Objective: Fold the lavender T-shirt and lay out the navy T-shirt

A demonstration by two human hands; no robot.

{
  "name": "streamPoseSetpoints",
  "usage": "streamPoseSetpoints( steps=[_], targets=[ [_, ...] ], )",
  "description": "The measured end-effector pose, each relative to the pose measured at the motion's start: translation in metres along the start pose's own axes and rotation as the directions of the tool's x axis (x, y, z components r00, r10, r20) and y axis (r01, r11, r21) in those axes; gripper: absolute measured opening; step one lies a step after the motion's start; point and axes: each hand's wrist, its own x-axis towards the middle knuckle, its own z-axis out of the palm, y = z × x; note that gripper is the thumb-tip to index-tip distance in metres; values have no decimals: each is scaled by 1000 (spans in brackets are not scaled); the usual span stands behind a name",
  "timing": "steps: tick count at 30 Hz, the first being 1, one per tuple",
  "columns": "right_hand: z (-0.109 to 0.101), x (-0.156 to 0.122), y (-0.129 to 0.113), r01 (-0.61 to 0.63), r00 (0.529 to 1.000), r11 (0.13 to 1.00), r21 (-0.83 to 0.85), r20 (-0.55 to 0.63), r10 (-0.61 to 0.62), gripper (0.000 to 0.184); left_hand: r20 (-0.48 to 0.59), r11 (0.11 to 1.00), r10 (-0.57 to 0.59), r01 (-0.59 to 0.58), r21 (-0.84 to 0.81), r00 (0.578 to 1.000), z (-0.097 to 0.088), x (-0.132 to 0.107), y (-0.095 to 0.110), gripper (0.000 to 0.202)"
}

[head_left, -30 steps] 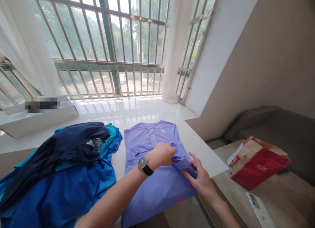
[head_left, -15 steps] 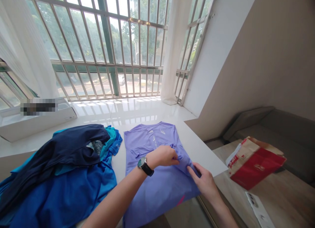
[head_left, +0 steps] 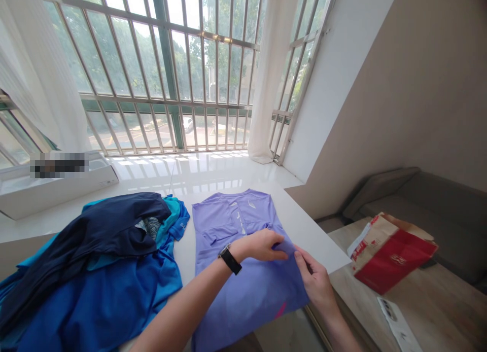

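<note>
A lavender shirt (head_left: 251, 291) lies spread on the white sill, its collar end toward the window and its lower part hanging past the near edge. Its sleeves are folded inward over the upper part. My left hand (head_left: 262, 244), with a black-strapped watch (head_left: 230, 259) on the wrist, pinches the fabric near the shirt's right side. My right hand (head_left: 314, 276) grips the shirt's right edge between thumb and fingers, close beside the left. The fingertips are partly hidden by cloth.
A heap of blue and navy clothes (head_left: 110, 240) lies at the left. Behind it stands a white box (head_left: 76, 182). To the right, a red and tan paper bag (head_left: 395, 255) and a white phone-like object (head_left: 397, 321) rest on a lower table (head_left: 445, 311). Window bars (head_left: 175, 103) run across the back.
My left hand has shifted slightly right, nearer my right hand. The fabric between them is drawn flatter toward the shirt's right edge.
</note>
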Motion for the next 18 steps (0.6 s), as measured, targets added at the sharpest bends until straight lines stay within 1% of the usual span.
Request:
streamPoseSetpoints(
  steps=[2, 4, 7, 10, 13, 15, 16, 17, 18],
  targets=[
    [0, -3, -4, 14, 997, 1000, 22, 76, -15, 52, -6, 989, 88, -88, -118, 996, -5, 0, 0, 33],
    [0, -5, -9, 27, 988, 999, 29, 150, -31, 53, -18, 967, 134, -134, -219, 991, -10, -1, 2, 36],
    [0, -4, -18, 39, 974, 999, 25, 223, -44, 54, -22, 929, 156, -154, -335, 988, -17, -4, 5, 33],
    [0, 3, -28, 28, 959, 999, 20, 280, -33, 50, -48, 882, 167, -171, -439, 985, -19, -6, 5, 20],
    [-4, 13, -33, 12, 940, 999, 31, 339, -22, 47, -87, 860, 139, -164, -484, 986, -17, -6, 3, 10],
    [-7, 20, -33, -6, 932, 999, 39, 363, -8, 47, -142, 887, 88, -143, -439, 986, -14, -5, 0, 9],
    [-9, 23, -33, -19, 930, 999, 42, 369, 2, 48, -176, 902, 56, -126, -413, 983, -11, -5, -2, 13],
    [-10, 25, -33, -33, 928, 998, 46, 373, 14, 49, -204, 909, 19, -102, -403, 979, -9, -5, -4, 22],
    [-12, 26, -32, -48, 924, 998, 52, 381, 25, 50, -213, 906, -20, -73, -417, 977, -6, -5, -6, 35]
  ],
)
